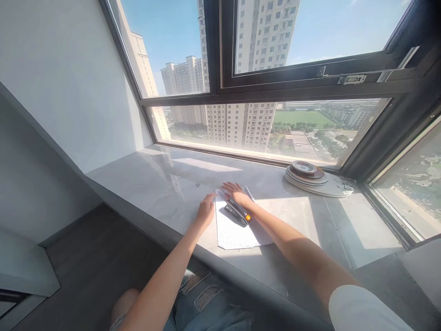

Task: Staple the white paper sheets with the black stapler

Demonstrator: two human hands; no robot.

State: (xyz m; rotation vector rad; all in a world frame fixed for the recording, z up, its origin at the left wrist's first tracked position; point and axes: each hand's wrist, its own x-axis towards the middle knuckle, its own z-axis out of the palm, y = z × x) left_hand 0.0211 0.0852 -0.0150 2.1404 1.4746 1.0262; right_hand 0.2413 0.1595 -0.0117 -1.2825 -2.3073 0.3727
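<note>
A sheaf of white printed paper (236, 232) lies on the grey stone window ledge (144, 179). On top of it sits a black stapler (237, 211) with an orange tip. My left hand (206, 210) rests at the paper's left edge, fingers curled down onto the ledge and the sheet. My right hand (236, 192) lies flat on the far end of the paper, fingers spread, just beyond the stapler. Neither hand grips the stapler.
A stack of plates (319, 180) stands at the back right of the ledge, near the window frame (275, 92). A few small staples (198, 185) lie on the ledge beyond my left hand. The ledge drops to a dark floor (93, 266) on the left; my knees in torn jeans (206, 299) are below.
</note>
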